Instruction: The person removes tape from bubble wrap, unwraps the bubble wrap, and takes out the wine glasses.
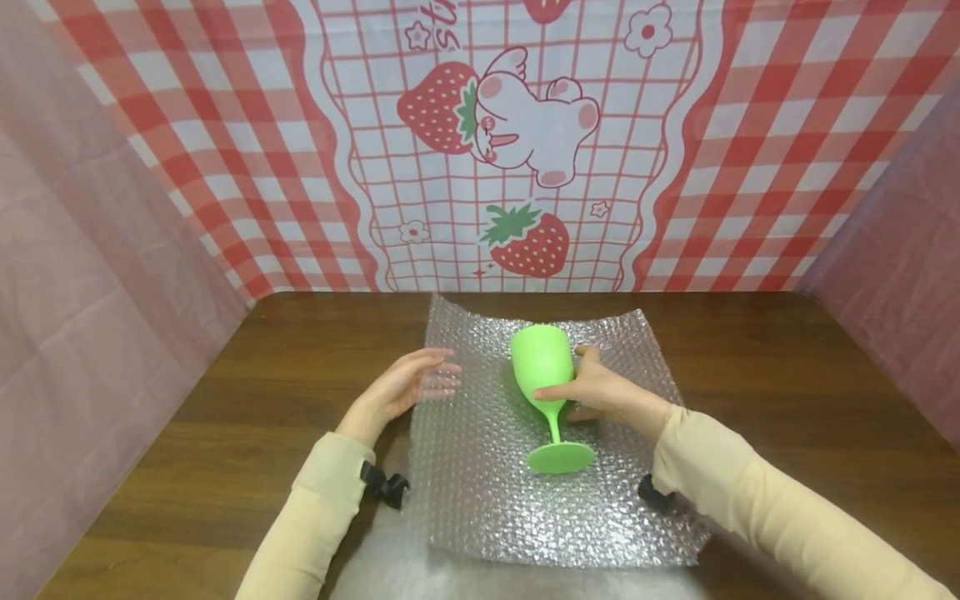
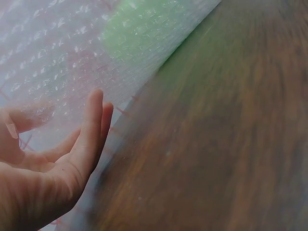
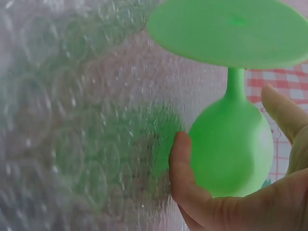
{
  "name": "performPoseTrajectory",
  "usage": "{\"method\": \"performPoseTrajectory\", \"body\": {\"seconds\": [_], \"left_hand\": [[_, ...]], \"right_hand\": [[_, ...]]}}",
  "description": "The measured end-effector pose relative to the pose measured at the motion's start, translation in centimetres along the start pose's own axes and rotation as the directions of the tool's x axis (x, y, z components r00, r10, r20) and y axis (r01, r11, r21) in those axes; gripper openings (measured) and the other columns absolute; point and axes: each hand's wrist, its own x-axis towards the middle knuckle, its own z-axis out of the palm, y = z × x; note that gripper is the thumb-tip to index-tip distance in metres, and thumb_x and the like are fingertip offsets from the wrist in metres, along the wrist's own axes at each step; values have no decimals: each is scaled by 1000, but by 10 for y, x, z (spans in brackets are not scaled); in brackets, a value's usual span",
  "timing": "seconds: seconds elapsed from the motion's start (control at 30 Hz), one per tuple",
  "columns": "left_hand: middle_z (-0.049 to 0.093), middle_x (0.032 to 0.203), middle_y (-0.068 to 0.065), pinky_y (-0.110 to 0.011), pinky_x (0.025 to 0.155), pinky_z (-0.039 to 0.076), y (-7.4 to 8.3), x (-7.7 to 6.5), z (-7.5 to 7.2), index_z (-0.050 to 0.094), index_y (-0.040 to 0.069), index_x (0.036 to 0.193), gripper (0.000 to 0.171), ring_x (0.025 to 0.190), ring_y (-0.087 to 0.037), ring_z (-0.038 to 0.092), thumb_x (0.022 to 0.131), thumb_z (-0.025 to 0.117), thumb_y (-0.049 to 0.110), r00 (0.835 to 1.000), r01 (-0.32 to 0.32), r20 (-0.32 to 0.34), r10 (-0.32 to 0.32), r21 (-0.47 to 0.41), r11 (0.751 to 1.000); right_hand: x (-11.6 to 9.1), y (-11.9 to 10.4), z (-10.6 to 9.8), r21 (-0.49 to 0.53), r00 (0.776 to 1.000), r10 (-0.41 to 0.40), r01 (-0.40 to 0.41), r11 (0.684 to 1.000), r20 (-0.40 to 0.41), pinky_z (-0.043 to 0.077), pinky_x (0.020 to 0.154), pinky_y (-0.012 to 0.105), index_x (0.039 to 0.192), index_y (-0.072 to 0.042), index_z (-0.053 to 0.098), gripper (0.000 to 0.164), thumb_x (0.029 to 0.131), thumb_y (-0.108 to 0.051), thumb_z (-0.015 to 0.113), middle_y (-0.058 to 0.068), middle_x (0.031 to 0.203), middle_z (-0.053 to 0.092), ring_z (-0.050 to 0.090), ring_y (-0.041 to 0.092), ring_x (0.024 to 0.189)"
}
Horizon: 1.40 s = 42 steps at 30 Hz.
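Note:
A light green plastic goblet [image 1: 542, 358] lies or is held tilted over a sheet of bubble wrap [image 1: 480, 500], its round foot toward me. My right hand [image 1: 600, 390] grips the goblet round the lower bowl, thumb on one side and fingers on the other; the right wrist view shows its bowl [image 3: 231, 144] between them. At the sheet's left edge is my left hand [image 1: 405, 385], fingers extended and loosely bent, holding nothing. In the left wrist view its fingers [image 2: 89, 134] are close to the bubble wrap [image 2: 57, 62]; whether they touch it I cannot tell. A blurred green patch shows there.
The sheet lies on a dark brown wooden table [image 1: 300, 358]. Behind the table hangs a red-and-white checked cloth [image 1: 787, 150] with strawberry prints. Pink curtains [image 1: 97, 292] stand at both sides. Clear sheeting [image 1: 390, 558] shows below the bubble wrap near the front.

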Motion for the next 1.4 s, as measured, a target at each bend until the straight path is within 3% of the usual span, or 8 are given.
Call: {"method": "performPoseTrajectory", "body": {"seconds": [0.13,0.3,0.67,0.87,1.0,1.27,1.4], "left_hand": [[62,98,-5,-40,87,50,-1,1,0,27,-9,136,44,86,-18,64,97,34,11,1000,1,-1,-1,0,1000],[62,99,-5,-40,87,50,-2,1,0,27,-9,136,45,86,-17,64,97,34,12,1000,-7,1,7,21,1000],[62,99,-4,-39,86,50,-3,0,0,27,-10,136,46,86,-17,64,98,35,15,1000,-15,0,15,35,999],[62,101,-6,-40,87,50,-2,-1,1,28,-10,135,46,86,-17,64,98,35,15,1000,-11,4,11,39,999],[62,100,-6,-39,86,51,-1,0,1,27,-10,135,46,85,-17,64,97,35,14,1000,-7,4,6,30,1000],[62,99,-5,-39,85,51,-2,0,1,28,-10,135,46,85,-17,64,97,35,14,1000,-4,1,4,30,1000],[61,101,-8,-39,86,50,-2,0,1,27,-10,135,45,86,-17,64,97,35,14,1000,-4,9,4,28,1000]], "right_hand": [[0,2,7,19,1000,3,-3,1000,-19,52,81,43,138,1,-15,116,71,-23,77,34,134,18,41,46,117],[1,4,11,34,1000,12,-11,999,-27,53,79,44,138,0,-10,114,68,-20,78,32,132,22,42,45,115],[4,8,17,66,1000,1,1,998,-31,53,78,44,137,-1,-13,115,66,-8,77,33,128,23,42,47,114],[4,10,16,147,999,19,-14,989,-28,54,76,41,136,-1,-11,108,68,0,73,33,123,28,59,34,88],[4,10,15,195,998,34,-25,981,-45,55,69,35,137,-2,-6,102,68,4,69,32,123,28,58,22,71],[4,11,12,209,997,47,-33,977,-61,53,60,28,137,1,2,92,69,5,65,27,115,35,53,18,63],[4,11,10,214,998,23,-10,977,-59,52,61,28,132,5,14,77,72,4,63,21,105,41,52,17,64]]}}
